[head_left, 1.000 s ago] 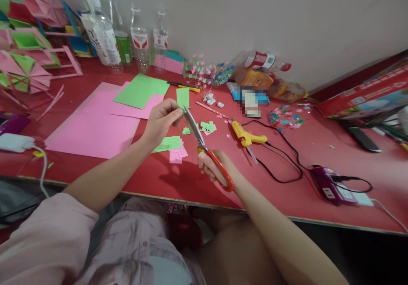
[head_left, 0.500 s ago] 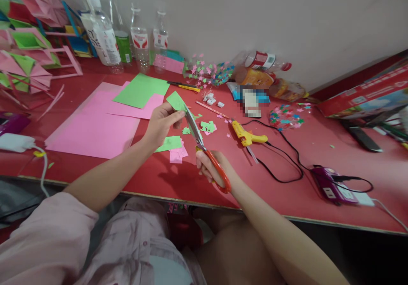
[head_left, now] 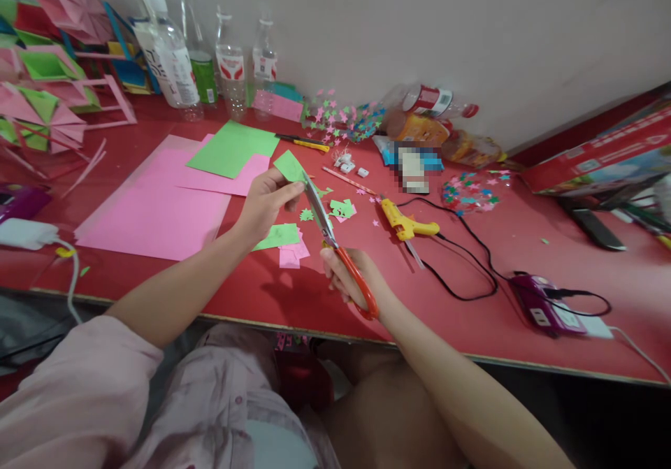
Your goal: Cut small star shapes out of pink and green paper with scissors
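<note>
My left hand (head_left: 266,200) pinches a small green paper piece (head_left: 289,166) above the red table (head_left: 251,294). My right hand (head_left: 350,277) grips the orange handles of a pair of scissors (head_left: 335,242). The scissor blades point up and left and meet the paper's lower right edge. Below the hands lie green and pink paper scraps (head_left: 286,242).
Large pink sheets (head_left: 152,207) and a green sheet (head_left: 231,147) lie at left. A yellow glue gun (head_left: 406,224) with a black cord lies to the right, beside a purple device (head_left: 545,308). Bottles (head_left: 170,56), folded paper models (head_left: 42,91) and paper stars (head_left: 338,119) line the wall.
The green piece has turned in my left hand, from upright to tilted leftward. The scissors and my right hand have shifted slightly left along its edge.
</note>
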`<state>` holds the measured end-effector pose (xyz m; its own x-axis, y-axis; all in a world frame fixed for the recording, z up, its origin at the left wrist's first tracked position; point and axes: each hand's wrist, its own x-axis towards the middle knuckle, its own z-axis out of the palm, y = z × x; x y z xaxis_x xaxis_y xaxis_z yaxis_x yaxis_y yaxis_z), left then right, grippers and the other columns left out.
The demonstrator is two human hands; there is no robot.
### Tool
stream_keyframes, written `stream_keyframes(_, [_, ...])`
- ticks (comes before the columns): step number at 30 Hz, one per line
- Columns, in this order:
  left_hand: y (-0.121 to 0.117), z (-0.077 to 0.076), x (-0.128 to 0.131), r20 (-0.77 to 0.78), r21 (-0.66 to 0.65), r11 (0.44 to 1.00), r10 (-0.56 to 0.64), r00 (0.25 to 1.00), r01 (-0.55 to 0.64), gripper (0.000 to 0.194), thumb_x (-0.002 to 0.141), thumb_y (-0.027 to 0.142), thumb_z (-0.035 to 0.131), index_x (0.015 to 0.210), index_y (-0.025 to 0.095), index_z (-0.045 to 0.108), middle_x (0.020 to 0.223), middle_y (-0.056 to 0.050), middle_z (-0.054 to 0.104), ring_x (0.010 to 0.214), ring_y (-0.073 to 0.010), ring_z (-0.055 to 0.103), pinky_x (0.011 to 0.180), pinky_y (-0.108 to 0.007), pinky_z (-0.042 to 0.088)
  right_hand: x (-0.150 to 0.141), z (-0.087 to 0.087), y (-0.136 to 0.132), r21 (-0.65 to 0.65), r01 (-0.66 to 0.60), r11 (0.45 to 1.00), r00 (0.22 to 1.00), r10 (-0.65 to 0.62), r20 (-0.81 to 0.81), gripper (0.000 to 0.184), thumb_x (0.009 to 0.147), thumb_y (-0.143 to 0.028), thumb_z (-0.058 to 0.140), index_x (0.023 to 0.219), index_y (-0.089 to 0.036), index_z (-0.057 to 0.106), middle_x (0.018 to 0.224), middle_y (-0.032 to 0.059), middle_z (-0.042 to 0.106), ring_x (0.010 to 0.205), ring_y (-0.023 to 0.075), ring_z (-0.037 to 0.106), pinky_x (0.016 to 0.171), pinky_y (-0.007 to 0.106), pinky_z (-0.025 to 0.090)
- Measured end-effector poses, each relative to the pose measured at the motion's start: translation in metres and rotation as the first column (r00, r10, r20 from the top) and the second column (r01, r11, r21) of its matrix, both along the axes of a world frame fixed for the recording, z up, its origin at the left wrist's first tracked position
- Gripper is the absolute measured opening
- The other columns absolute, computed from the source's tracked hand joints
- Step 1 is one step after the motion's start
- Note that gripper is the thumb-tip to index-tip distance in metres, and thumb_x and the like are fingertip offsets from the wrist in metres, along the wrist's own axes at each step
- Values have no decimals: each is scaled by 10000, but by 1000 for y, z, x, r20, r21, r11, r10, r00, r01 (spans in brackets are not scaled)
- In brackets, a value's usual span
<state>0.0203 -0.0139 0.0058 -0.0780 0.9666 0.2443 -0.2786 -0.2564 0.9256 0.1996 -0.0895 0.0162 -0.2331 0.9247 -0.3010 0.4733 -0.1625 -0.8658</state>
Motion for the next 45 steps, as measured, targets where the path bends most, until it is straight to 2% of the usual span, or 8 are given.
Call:
stream_keyframes(13, [0, 0, -4, 35, 20, 999, -35, 999, 34, 71, 693, 167, 618, 637, 187, 579, 485, 57, 521, 431, -47, 454, 451, -193, 391, 2, 5, 3, 19, -5, 1000, 999, 4, 37, 568, 703, -752, 569, 578, -226, 393, 418, -67, 320, 367, 98, 412, 347, 214, 297])
stream_keyframes(17, [1, 2, -5, 47, -2, 1000, 0, 999, 0, 145, 715, 169, 590, 597, 193, 509, 490, 55, 503, 434, -43, 450, 453, -185, 386, 3, 4, 3, -6, 0, 1000, 1000, 0, 20, 551, 702, -730, 582, 580, -225, 398, 429, -67, 329, 372, 96, 412, 349, 213, 304])
stream_keyframes(20, [2, 2, -6, 61, -16, 1000, 21, 998, -20, 122, 735, 188, 579, 624, 193, 527, 501, 54, 510, 442, -42, 459, 445, -178, 374, 3, 0, 4, 7, -1, 1000, 1000, 1, 17, 551, 696, -728, 588, 584, -222, 400, 449, -61, 365, 362, 82, 393, 351, 215, 307])
stream_keyframes(26, [1, 0, -4, 67, -43, 989, -135, 989, 138, 133, 740, 203, 617, 618, 180, 568, 524, 41, 578, 442, -47, 501, 452, -185, 405, 3, -7, 4, 45, 14, 999, 1000, -15, 17, 550, 717, -722, 575, 587, -220, 394, 460, -57, 387, 348, 77, 384, 354, 224, 310])
stream_keyframes(33, [2, 1, -4, 95, -14, 1000, -21, 995, 22, 73, 742, 179, 594, 671, 183, 581, 566, 46, 604, 480, -47, 533, 484, -184, 426, 2, -7, 5, 26, 17, 1000, 1000, -17, 6, 564, 704, -728, 587, 572, -221, 379, 448, -64, 367, 345, 75, 367, 356, 228, 303])
stream_keyframes(40, [2, 4, -6, -7, 16, 1000, -5, 1000, 5, 115, 747, 186, 589, 635, 178, 560, 524, 52, 564, 451, -34, 502, 468, -171, 404, 5, -3, 7, 17, -47, 999, 999, 47, 22, 532, 729, -716, 553, 594, -224, 400, 438, -61, 378, 351, 85, 383, 379, 235, 316])
stream_keyframes(45, [3, 7, -9, -97, 8, 999, -36, 995, 37, 109, 715, 207, 619, 622, 169, 575, 489, 45, 551, 431, -42, 486, 448, -178, 393, 10, 1, 8, 29, -77, 997, 995, 75, 63, 497, 743, -684, 556, 620, -217, 435, 453, -57, 409, 379, 95, 411, 416, 245, 344])
